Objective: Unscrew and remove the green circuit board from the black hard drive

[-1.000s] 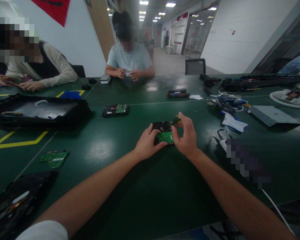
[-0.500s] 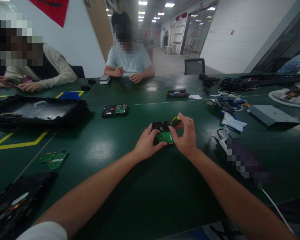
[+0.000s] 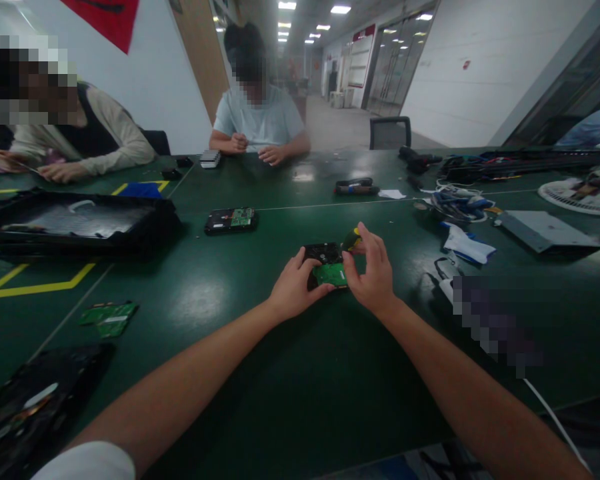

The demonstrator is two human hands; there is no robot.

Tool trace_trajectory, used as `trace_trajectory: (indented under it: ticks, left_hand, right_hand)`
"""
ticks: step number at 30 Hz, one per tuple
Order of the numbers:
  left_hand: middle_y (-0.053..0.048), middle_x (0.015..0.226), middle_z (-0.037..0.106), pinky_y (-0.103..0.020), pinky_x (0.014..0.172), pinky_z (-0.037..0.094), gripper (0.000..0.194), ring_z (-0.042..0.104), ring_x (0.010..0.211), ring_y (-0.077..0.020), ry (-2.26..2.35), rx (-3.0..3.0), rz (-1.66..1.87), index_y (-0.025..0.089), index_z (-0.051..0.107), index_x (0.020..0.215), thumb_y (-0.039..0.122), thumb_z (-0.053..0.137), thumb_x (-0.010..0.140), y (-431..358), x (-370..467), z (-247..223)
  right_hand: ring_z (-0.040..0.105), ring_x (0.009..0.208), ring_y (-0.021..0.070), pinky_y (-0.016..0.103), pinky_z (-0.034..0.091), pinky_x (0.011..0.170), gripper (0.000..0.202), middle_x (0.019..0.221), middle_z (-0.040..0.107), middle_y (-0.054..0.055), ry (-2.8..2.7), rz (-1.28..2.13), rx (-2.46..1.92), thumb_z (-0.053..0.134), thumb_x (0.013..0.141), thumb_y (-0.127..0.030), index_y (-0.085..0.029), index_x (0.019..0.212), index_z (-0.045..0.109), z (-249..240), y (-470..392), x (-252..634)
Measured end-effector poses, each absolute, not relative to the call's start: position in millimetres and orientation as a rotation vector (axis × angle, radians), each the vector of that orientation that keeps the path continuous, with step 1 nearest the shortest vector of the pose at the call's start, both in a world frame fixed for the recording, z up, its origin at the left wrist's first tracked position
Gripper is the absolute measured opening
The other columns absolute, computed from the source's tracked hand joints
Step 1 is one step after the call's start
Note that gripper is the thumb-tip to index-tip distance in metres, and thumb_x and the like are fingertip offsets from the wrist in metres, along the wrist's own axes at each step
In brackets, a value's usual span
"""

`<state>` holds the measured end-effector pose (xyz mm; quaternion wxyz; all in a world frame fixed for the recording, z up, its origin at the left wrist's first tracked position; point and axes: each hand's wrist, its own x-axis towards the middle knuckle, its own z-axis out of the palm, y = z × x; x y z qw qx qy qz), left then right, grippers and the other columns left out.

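A black hard drive with a green circuit board (image 3: 330,274) lies on the dark green table, in front of me. My left hand (image 3: 296,285) grips its left side, with the thumb along the board's near edge. Above the drive's right side, my right hand (image 3: 371,270) holds a yellow and black screwdriver (image 3: 351,239) by its handle between the fingers. The screwdriver's tip is too small to make out.
Another hard drive (image 3: 231,220) lies beyond to the left. Black trays (image 3: 75,217), loose green boards (image 3: 111,318) and a black part (image 3: 40,400) are on the left. Cables (image 3: 463,202), a metal box (image 3: 547,230) and a power strip (image 3: 480,320) are right. Two people sit across.
The screwdriver handle and the right fingertips have shifted slightly, and the right thumb is a little further from the drive. The left hand keeps its grip.
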<state>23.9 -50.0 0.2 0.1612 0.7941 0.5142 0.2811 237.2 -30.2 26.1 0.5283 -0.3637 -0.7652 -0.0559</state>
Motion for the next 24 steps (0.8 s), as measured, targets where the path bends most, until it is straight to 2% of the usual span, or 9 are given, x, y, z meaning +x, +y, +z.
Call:
trace_trajectory:
  ticks: [5,11,16,21,24]
  left_hand:
    - [-0.021,0.164,0.040,-0.055,0.120,0.040,0.061,0.031,0.157,-0.0373,1.462,2.267,0.802,0.021,0.060,0.134,0.059,0.072,0.088,-50.3,23.6,0.3]
    - [-0.021,0.165,0.038,-0.058,0.119,0.040,0.060,0.031,0.157,-0.0381,1.472,2.259,0.788,0.022,0.060,0.133,0.060,0.072,0.088,-50.6,23.3,1.3]
    - [-0.021,0.164,0.039,-0.056,0.120,0.040,0.060,0.031,0.157,-0.0379,1.465,2.267,0.797,0.022,0.060,0.133,0.058,0.073,0.088,-50.0,23.6,0.6]
    - [-0.020,0.165,0.038,-0.056,0.121,0.039,0.060,0.031,0.157,-0.0377,1.469,2.262,0.803,0.022,0.060,0.132,0.060,0.073,0.087,-49.6,23.9,-1.1]
    - [-0.021,0.164,0.039,-0.055,0.121,0.039,0.060,0.030,0.158,-0.0373,1.465,2.259,0.798,0.021,0.060,0.133,0.059,0.072,0.088,-49.6,23.6,-0.8]
  right_hand:
    - [0.065,0.100,0.0236,0.043,0.066,0.079,0.068,0.132,0.057,0.013,-1.802,-0.123,-0.864,0.064,0.097,-0.025,-0.031,0.159,0.035,26.6,-30.4,237.5]
    - [0.066,0.103,0.0256,0.049,0.066,0.085,0.066,0.139,0.056,0.015,-1.806,-0.107,-0.872,0.058,0.099,-0.025,-0.030,0.159,0.031,25.0,-30.0,236.9]
    - [0.065,0.099,0.0235,0.044,0.067,0.078,0.068,0.135,0.055,0.014,-1.786,-0.103,-0.868,0.064,0.097,-0.026,-0.030,0.157,0.034,24.3,-29.8,236.9]
    - [0.065,0.104,0.0242,0.045,0.067,0.083,0.068,0.137,0.055,0.014,-1.812,-0.119,-0.855,0.060,0.098,-0.021,-0.029,0.159,0.032,25.3,-29.8,236.6]
    - [0.064,0.104,0.0236,0.043,0.067,0.080,0.069,0.134,0.055,0.013,-1.801,-0.118,-0.846,0.063,0.096,-0.021,-0.029,0.159,0.034,25.8,-29.9,236.8]
